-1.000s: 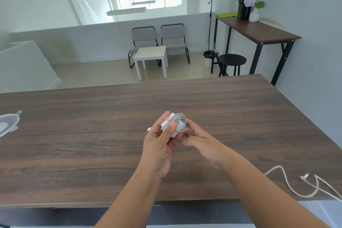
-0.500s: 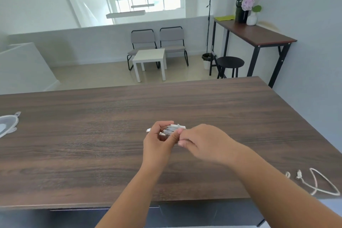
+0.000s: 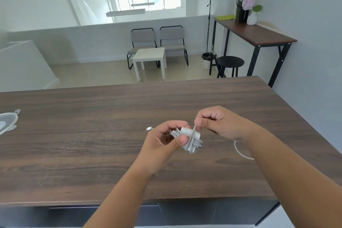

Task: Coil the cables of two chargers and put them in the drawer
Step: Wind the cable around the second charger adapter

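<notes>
Coiling of one charger (image 3: 190, 139) is in hand: left hand (image 3: 162, 142) grips the bundle above the table (image 3: 92, 135), right hand (image 3: 216, 122) pinches its cable (image 3: 193, 131) taut. Next, I judge, the loose end must be tucked. Another cable (image 3: 240, 152) lies near the right wrist.

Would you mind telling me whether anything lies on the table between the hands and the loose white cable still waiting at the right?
Nothing visible does. The left hand grips the coiled charger, the right hand pinches its cable end, and only bare table separates them from the loose white cable, partly hidden behind the right forearm.
</notes>
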Demonstrator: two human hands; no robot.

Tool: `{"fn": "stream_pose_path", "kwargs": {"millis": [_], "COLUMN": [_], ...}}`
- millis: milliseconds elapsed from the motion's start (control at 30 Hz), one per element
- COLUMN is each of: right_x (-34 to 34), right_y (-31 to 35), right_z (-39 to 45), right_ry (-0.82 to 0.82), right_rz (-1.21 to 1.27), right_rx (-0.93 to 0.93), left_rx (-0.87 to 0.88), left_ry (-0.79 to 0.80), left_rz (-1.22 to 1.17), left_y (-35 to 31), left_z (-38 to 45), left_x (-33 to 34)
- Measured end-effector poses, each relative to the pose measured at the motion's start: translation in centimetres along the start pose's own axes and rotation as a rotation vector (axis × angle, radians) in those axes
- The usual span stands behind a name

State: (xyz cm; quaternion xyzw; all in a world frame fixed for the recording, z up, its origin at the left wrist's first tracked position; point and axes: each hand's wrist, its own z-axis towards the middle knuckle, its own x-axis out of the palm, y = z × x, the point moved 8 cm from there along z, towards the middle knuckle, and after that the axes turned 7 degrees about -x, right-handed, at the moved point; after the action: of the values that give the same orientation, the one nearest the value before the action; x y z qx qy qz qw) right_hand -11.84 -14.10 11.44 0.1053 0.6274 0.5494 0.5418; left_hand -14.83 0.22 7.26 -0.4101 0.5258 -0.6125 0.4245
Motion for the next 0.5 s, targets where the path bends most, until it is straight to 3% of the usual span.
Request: {"fn": "stream_pose_path", "kwargs": {"millis": [200,367,500], "right_x": [-0.3,1.1,2.1], "right_y": [-2.3,-2.9,-4.4], "right_z": [-0.1,0.2,-0.5], "right_ry": [-0.251,-0.350,-0.440], "right_rz": [0.279,0.342,0.262], "right_rx": [-0.042,-0.094,-0.034], "left_rx": [-0.041,-0.038,-0.078], "left_ry": [0.009,-0.046,-0.190], "left_rz": [-0.205,-0.440,-0.561], "left_y": [0.5,0.5,1.4], "left_z": [-0.3,0.3,0.6], "left_x": [0.6,0.8,0.6]}}
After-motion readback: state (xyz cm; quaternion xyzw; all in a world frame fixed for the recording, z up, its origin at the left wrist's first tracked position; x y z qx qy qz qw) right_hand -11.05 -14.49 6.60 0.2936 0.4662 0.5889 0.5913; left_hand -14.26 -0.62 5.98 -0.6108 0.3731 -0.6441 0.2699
